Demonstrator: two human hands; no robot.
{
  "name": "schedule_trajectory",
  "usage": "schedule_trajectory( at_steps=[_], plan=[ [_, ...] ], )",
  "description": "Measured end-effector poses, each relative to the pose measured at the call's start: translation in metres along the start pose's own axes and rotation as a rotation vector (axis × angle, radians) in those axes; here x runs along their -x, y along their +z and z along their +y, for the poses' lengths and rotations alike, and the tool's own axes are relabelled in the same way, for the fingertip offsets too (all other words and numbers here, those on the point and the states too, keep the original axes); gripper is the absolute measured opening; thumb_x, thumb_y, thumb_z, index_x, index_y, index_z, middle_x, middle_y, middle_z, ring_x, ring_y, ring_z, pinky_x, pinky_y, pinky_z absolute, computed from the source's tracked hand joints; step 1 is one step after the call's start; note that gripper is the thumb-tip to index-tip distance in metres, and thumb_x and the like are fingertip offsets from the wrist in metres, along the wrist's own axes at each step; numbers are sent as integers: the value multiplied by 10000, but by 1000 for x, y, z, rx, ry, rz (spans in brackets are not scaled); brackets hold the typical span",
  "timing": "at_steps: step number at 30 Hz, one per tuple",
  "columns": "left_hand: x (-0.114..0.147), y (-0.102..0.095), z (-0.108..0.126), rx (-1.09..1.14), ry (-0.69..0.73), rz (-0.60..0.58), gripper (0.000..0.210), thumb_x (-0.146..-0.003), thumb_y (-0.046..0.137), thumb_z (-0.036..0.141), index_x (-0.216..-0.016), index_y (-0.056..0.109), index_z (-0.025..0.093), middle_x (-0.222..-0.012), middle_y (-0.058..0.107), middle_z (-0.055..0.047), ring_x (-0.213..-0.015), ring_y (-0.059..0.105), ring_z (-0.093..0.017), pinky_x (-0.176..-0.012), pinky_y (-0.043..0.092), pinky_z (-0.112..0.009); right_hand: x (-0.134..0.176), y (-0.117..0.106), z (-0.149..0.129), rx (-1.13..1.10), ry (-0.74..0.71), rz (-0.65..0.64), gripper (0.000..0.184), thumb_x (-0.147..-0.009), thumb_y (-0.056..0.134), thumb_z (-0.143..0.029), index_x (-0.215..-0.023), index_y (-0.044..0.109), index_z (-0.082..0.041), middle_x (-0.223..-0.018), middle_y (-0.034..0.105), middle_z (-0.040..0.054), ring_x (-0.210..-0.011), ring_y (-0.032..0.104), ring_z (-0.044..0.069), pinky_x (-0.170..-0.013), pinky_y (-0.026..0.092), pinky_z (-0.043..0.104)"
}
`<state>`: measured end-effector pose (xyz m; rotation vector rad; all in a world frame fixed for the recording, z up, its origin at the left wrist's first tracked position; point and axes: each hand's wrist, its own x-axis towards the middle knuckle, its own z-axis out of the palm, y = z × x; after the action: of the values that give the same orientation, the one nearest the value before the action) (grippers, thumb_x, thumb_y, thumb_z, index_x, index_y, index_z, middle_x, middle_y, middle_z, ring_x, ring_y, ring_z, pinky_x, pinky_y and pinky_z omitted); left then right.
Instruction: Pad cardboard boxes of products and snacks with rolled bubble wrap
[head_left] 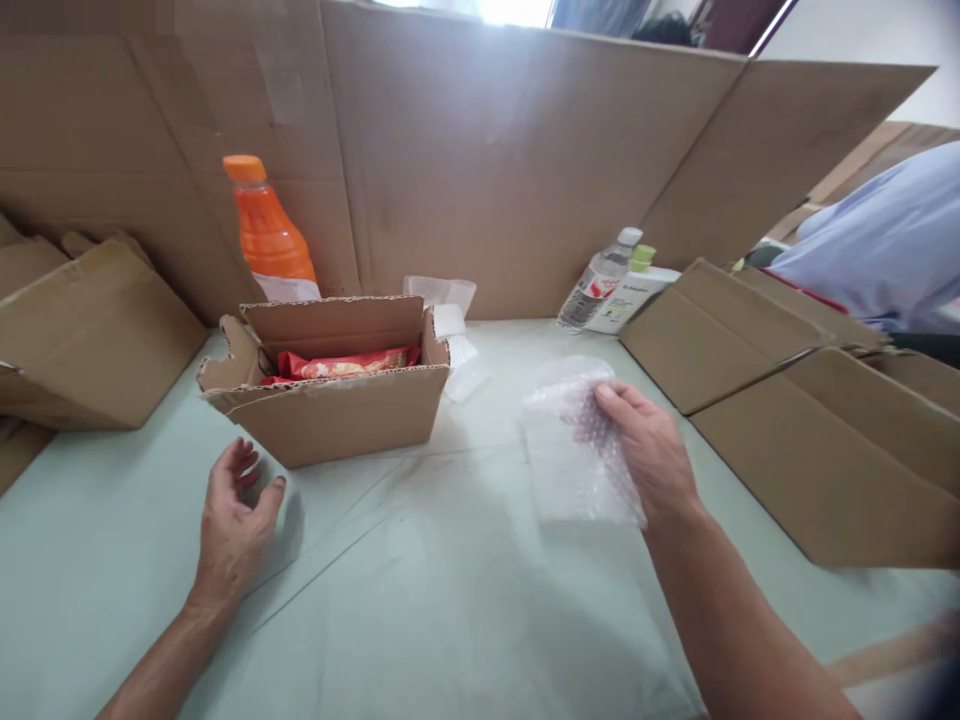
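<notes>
Right of the cardboard carton (345,422), gripping bubble wrap (566,465) by one edge with the right hand (656,455). Near the carton's front left corner, holding nothing with the left hand (236,525), with loosely curled, parted fingers. Could let the bubble wrap swing or slip, owing to the one-sided pinch. Could snag it on the carton's ragged rim if carried low across. Could tip the orange bottle (274,235) behind the carton, or jostle red packets (352,365) inside it, if bumping the carton with the left hand
</notes>
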<state>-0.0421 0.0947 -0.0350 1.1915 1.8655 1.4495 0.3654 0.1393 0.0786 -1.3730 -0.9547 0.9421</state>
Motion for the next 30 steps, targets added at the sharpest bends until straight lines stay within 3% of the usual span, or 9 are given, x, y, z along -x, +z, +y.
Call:
schedule_trajectory(
  at_steps=[5, 9, 12, 15, 19, 22, 25, 28, 30],
  plan=[
    [22, -18, -7, -82, -8, 1, 745, -810, 693, 458, -1479, 433, 258, -1469, 538, -140, -1284, 566, -308, -1161, 384, -561, 37, 3, 15, -22, 185, -327, 346, -749, 792, -471, -966, 669, -231, -736, 688, -11, -589, 615, 138, -576, 508, 262],
    [23, -21, -10, -87, -19, -15, 740, -817, 686, 474, -1474, 445, 233, -1457, 549, -154, -1294, 559, -318, -1172, 372, -581, 23, 3, 32, 305, 78, -609, 314, -840, 700, -482, -995, 720, -210, -891, 740, 39, -797, 685, 196, -764, 547, 330],
    [22, -20, -11, -92, -18, -13, 738, -819, 685, 479, -1474, 449, 232, -1461, 548, -151, -1309, 553, -321, -1178, 368, -577, -8, 6, 40, 643, -180, -497, 278, -872, 652, -434, -996, 744, -202, -967, 760, 65, -875, 689, 225, -816, 541, 361],
    [24, -20, -12, -121, -14, 1, 723, -821, 684, 480, -1468, 464, 242, -1442, 567, -139, -1316, 551, -324, -1173, 377, -571, -44, 26, 49, 802, -402, -364, 224, -880, 608, -271, -1042, 749, -207, -1051, 761, 88, -945, 681, 249, -883, 528, 414],
    [26, -21, -14, -156, 0, -1, 710, -819, 690, 477, -1460, 479, 254, -1417, 587, -127, -1320, 548, -324, -1159, 400, -559, -82, 72, 68, 801, -509, -372, 240, -718, 678, -84, -897, 764, -219, -1229, 723, 97, -1178, 607, 306, -1068, 415, 493],
    [26, -21, -13, -158, 0, -3, 704, -826, 683, 475, -1461, 477, 253, -1411, 587, -125, -1321, 548, -322, -1167, 393, -549, -97, 86, 72, 760, -545, -291, 109, -749, 648, -109, -760, 706, -201, -1174, 738, 115, -1153, 626, 299, -1054, 431, 488],
    [26, -22, -9, -171, -13, -17, 688, -839, 667, 466, -1464, 469, 258, -1412, 582, -130, -1326, 544, -326, -1167, 387, -552, -90, 62, 52, 696, -570, -136, 141, -866, 533, -203, -861, 673, -211, -1163, 732, 111, -1118, 650, 263, -978, 494, 446],
    [25, -22, -9, -173, -10, -27, 671, -837, 660, 469, -1450, 480, 266, -1398, 589, -125, -1314, 553, -325, -1139, 421, -531, -56, 14, 16, 653, -634, -6, 147, -916, 523, -322, -917, 649, -245, -1222, 716, 84, -1133, 653, 256, -992, 495, 444],
    [25, -21, -10, -176, -2, -24, 666, -826, 659, 479, -1437, 492, 272, -1389, 594, -112, -1302, 561, -324, -1114, 449, -513, -26, -20, -1, 706, -657, -68, 114, -888, 595, -363, -871, 653, -267, -1185, 738, 65, -1112, 671, 272, -1026, 480, 473]
  ],
)
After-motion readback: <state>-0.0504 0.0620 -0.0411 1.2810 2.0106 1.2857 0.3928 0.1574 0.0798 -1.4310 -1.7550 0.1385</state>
